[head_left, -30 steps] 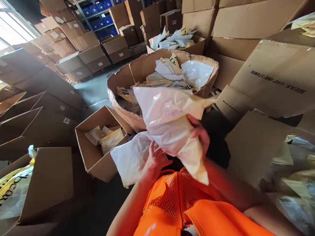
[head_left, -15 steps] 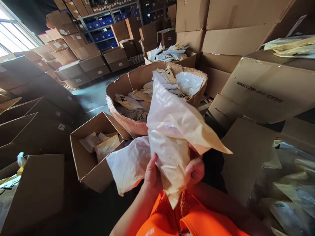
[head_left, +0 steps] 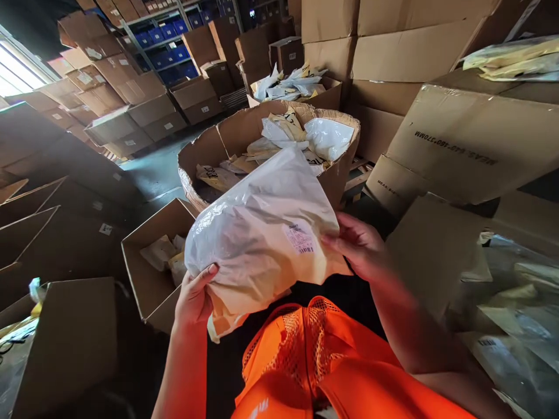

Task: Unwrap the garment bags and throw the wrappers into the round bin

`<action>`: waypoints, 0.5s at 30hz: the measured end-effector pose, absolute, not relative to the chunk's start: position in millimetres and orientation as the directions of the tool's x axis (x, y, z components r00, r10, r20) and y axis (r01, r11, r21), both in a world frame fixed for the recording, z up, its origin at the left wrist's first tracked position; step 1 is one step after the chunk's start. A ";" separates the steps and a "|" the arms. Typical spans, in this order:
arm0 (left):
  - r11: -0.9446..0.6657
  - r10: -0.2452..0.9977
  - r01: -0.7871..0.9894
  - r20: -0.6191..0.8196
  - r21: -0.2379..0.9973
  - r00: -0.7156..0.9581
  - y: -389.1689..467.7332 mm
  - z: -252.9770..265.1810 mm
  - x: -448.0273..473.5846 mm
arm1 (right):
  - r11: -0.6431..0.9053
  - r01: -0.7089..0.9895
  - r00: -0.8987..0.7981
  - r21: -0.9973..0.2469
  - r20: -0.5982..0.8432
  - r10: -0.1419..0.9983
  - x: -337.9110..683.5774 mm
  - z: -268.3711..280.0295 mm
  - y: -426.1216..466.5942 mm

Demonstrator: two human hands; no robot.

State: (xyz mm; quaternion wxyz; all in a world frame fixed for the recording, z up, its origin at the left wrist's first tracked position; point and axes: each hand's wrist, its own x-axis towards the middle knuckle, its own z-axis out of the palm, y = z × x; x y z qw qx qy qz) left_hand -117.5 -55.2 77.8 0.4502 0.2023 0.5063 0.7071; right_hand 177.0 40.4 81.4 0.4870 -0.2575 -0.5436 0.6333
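So the bag (head_left: 262, 233) I'm holding has gone from bunched up and standing tall half a second back to spread flat and face-up across the middle of the frame, with its little printed label (head_left: 299, 237) now turned toward me, which I'd guess means it's at the check-the-label stage. It's hanging in the air in front of the big round cardboard bin (head_left: 227, 134) and just right of the small open box (head_left: 151, 273) at lower left. My left hand (head_left: 194, 297) is clamped on the bag's lower left edge, thumb on top; my right hand (head_left: 358, 247) pinches the right edge, fingers mostly tucked behind. Label text is way too small to read, and whatever's inside the bag is hidden.
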 end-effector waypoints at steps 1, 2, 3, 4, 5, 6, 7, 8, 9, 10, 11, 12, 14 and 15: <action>-0.069 0.841 -0.433 -0.181 0.899 -0.509 -56.3 76.8 -117.1 | 0.055 -0.315 -0.370 -0.947 0.176 0.912 174.5 83.6 38.4; -0.065 0.840 -0.433 -0.185 0.899 -0.510 -57.2 76.0 -117.2 | 0.059 -0.302 -0.343 -0.951 0.166 0.925 173.1 84.6 37.0; -0.065 0.838 -0.430 -0.185 0.900 -0.514 -58.0 75.4 -117.7 | 0.062 -0.296 -0.326 -0.953 0.162 0.932 172.6 84.5 36.3; -0.062 0.836 -0.428 -0.187 0.902 -0.516 -58.7 75.2 -118.6 | 0.064 -0.292 -0.317 -0.954 0.160 0.935 172.9 83.5 36.3; -0.063 0.833 -0.425 -0.187 0.903 -0.520 -59.3 75.3 -119.7 | 0.065 -0.293 -0.311 -0.954 0.160 0.937 173.6 81.9 36.7; -0.061 0.832 -0.423 -0.188 0.904 -0.522 -60.0 75.7 -121.0 | 0.065 -0.296 -0.304 -0.953 0.159 0.939 174.5 80.0 37.4; -0.058 0.830 -0.420 -0.190 0.905 -0.524 -60.7 76.2 -122.2 | 0.066 -0.299 -0.298 -0.952 0.159 0.941 175.4 78.1 38.2; -0.055 0.829 -0.418 -0.192 0.907 -0.525 -61.3 76.8 -123.4 | 0.066 -0.302 -0.292 -0.951 0.158 0.943 176.1 76.4 38.7; -0.053 0.827 -0.415 -0.193 0.908 -0.528 -62.0 77.3 -124.4 | 0.067 -0.300 -0.289 -0.952 0.158 0.944 176.6 75.1 39.0; -0.056 0.824 -0.411 -0.191 0.910 -0.534 -62.5 77.7 -125.2 | 0.067 -0.294 -0.287 -0.953 0.155 0.945 177.0 74.1 39.1; -0.060 0.820 -0.409 -0.188 0.911 -0.540 -62.9 77.7 -125.6 | 0.066 -0.286 -0.287 -0.956 0.151 0.946 177.2 73.4 39.0; -0.061 0.818 -0.408 -0.189 0.911 -0.544 -63.1 77.5 -125.9 | 0.065 -0.280 -0.289 -0.958 0.149 0.946 177.3 73.0 38.8; -0.056 0.816 -0.410 -0.195 0.911 -0.544 -62.8 76.7 -125.8 | 0.068 -0.283 -0.295 -0.957 0.155 0.943 177.3 72.5 38.3; -0.049 0.816 -0.410 -0.200 0.911 -0.542 -62.3 76.2 -125.7 | 0.068 -0.287 -0.302 -0.955 0.158 0.940 177.1 72.3 38.3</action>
